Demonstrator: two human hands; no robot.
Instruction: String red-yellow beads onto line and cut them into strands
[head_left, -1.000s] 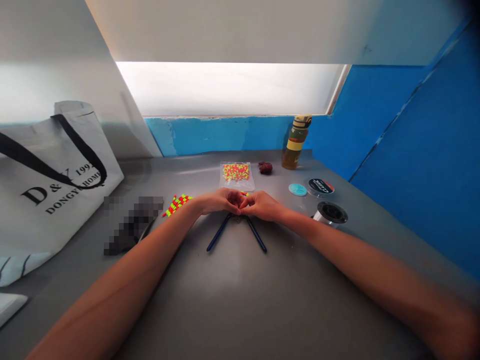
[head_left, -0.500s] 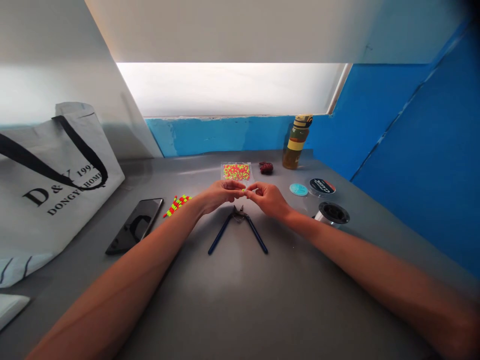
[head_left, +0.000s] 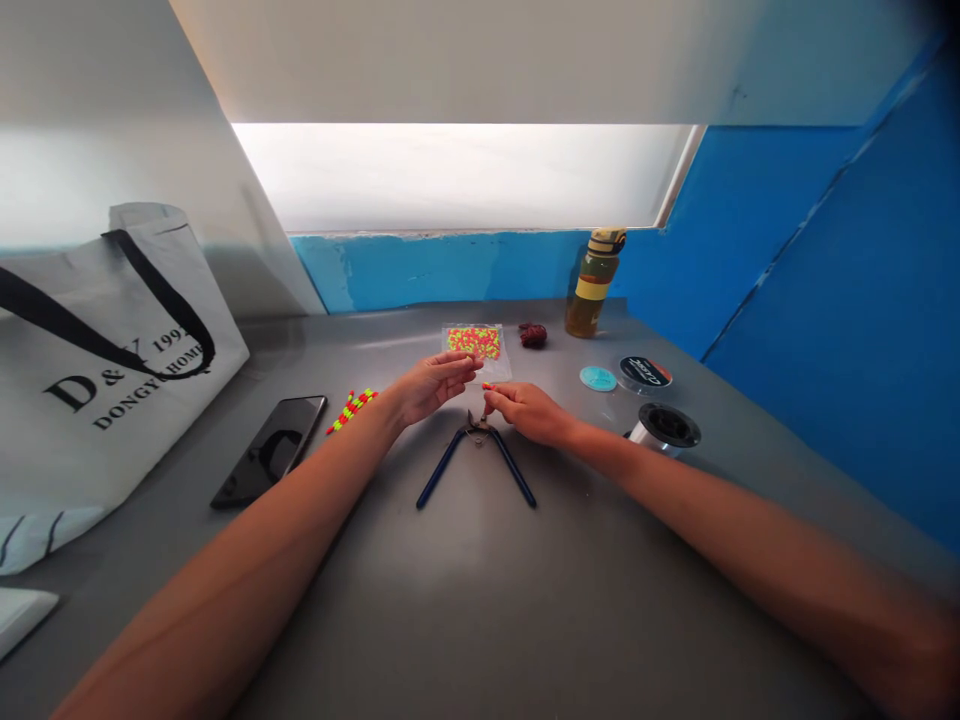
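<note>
L hand [head_left: 433, 390], R hand [head_left: 529, 413] wider apart now — R pinches neon bead [head_left: 488, 386]

A small home hobby corner: a grey counter [head_left: 570, 600], blue-painted walls [head_left: 825, 300], a spool of line [head_left: 663, 428], a tote bag [head_left: 97, 380].

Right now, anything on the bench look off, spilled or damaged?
Little looks off. The blue wall paint is scuffed pale at its left end, under the window. A short strip of yellow and red beads lies on the gray tabletop, outside the clear bag of beads, but nothing looks spilled.
</note>
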